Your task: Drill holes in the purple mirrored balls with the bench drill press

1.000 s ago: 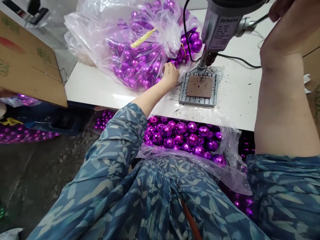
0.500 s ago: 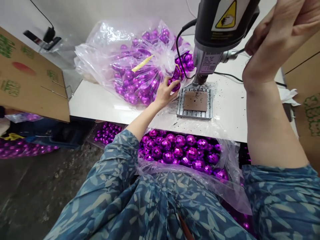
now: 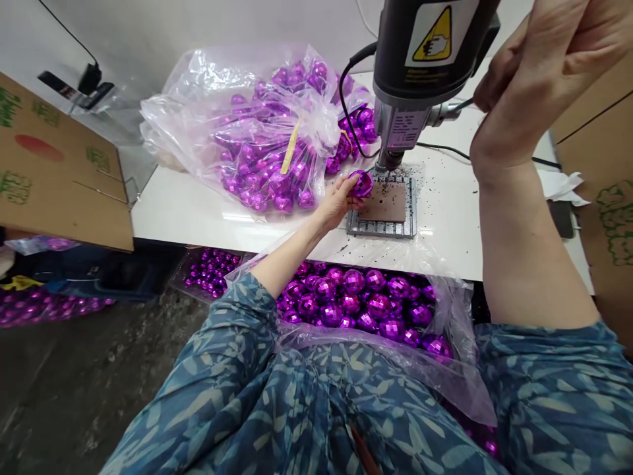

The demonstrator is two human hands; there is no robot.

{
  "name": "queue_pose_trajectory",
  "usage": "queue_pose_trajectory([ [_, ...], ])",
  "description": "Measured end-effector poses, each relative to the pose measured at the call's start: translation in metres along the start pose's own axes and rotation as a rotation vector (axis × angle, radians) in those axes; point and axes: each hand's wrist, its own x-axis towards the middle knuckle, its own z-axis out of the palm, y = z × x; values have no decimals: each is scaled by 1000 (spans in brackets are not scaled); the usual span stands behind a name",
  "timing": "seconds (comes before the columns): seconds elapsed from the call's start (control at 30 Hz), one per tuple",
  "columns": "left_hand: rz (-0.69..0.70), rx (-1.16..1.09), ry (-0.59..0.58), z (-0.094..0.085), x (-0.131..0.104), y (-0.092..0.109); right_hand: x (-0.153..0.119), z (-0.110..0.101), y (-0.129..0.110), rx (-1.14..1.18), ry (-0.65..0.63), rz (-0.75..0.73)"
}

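Note:
Between the fingers of my left hand (image 3: 337, 201) is a shiny purple mirror-ball ornament (image 3: 362, 184), held over the left edge of the metal drill plate (image 3: 352, 227). On that plate lies a brown square block (image 3: 384, 206) with a small hole, scattered with dark shavings. The drill press (image 3: 413, 72) stands above it, its bit just right of the ornament. My right hand (image 3: 534, 86) is closed around the press's lever (image 3: 463, 104) at the upper right. Left of the press sits a clear plastic bag (image 3: 182, 112) of purple ornaments, its mouth toward the drill.
Below the white table's (image 3: 188, 211) front edge, an open plastic-lined container holds many purple balls (image 3: 353, 303). Smaller purple balls (image 3: 210, 270) fill a tray to its left. Cardboard boxes (image 3: 59, 158) flank both sides. A black cable (image 3: 346, 86) loops beside the drill.
My left hand has drawn a purple ornament out from the bag's mouth and moved it right, toward the drill. My right hand stays on the lever.

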Motion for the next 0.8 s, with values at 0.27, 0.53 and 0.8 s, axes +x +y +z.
queue_pose_trajectory([
  [0.27,71,127,4,2,17,-17,-1,2,2,-4,5,46],
  [0.53,213,265,-99,9,30,-27,0,-1,-2,127,-33,30],
  [0.8,316,584,-123,19,20,-26,-2,-6,-1,160,-73,104],
])
